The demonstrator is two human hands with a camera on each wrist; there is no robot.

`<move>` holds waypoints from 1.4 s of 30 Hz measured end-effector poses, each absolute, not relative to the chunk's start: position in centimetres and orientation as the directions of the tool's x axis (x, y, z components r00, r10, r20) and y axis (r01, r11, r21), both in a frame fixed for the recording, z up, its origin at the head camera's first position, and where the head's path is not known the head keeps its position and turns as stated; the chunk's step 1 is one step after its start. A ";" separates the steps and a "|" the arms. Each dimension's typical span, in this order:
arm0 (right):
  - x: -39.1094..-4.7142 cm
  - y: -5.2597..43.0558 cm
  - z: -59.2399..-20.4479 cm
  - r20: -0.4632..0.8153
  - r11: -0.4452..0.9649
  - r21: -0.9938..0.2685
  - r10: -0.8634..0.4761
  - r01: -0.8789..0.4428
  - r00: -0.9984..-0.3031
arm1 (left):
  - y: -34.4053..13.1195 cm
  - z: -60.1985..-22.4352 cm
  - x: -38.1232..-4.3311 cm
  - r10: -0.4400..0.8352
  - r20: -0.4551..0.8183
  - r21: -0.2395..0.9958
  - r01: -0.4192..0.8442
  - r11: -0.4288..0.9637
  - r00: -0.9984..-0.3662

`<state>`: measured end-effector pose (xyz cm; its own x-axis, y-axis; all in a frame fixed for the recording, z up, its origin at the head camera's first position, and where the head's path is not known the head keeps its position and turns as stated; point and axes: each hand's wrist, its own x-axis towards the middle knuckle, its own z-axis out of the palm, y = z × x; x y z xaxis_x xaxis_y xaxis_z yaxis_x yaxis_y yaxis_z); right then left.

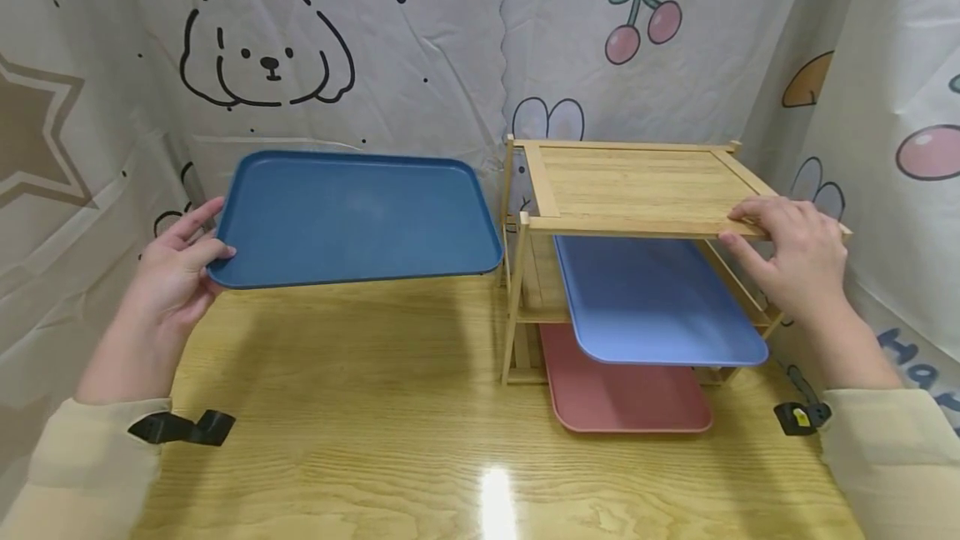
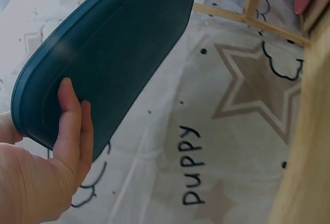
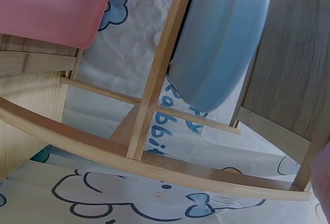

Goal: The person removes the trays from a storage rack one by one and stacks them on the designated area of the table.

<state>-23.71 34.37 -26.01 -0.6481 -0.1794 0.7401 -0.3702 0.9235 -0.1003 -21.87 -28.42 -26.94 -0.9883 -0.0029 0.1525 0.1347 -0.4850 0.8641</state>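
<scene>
I have the dark-blue rectangular tray [image 1: 360,219] held left of the pale wooden rack [image 1: 645,182], my left grip [image 1: 171,273] pinching the tray's edge. My right grip [image 1: 797,250] clasps the rack's front right corner; from its shelves jut a light-blue rectangular tray [image 1: 667,307] and, lower, a pink rectangular tray [image 1: 630,402].

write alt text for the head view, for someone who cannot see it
A person's left grip holds a dark blue tray by one end, left of a wooden rack, while the right grip holds the rack's top near its front right corner. A lighter blue tray juts from the rack's middle level, above a pink tray at the bottom.
</scene>
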 end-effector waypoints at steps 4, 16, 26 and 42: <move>-23.6 34.4 -26.1 0.740 0.924 -0.102 -0.177 -0.369 -0.649 | -28.8 -28.4 -21.8 0.023 0.157 0.872 0.128 -0.472 -0.987; -23.8 34.3 -26.0 0.766 0.910 -0.106 -0.183 -0.402 -0.616 | -29.8 -33.7 -22.0 0.075 0.108 0.878 0.060 -0.474 -0.991; -23.9 34.3 -26.1 0.767 0.913 -0.101 -0.181 -0.395 -0.615 | -29.7 -38.4 -23.1 0.094 0.066 0.895 0.017 -0.446 -0.993; -24.0 34.4 -25.9 0.773 0.915 -0.094 -0.182 -0.393 -0.608 | -28.6 -42.0 -24.8 0.092 -0.049 0.960 -0.072 -0.269 -0.995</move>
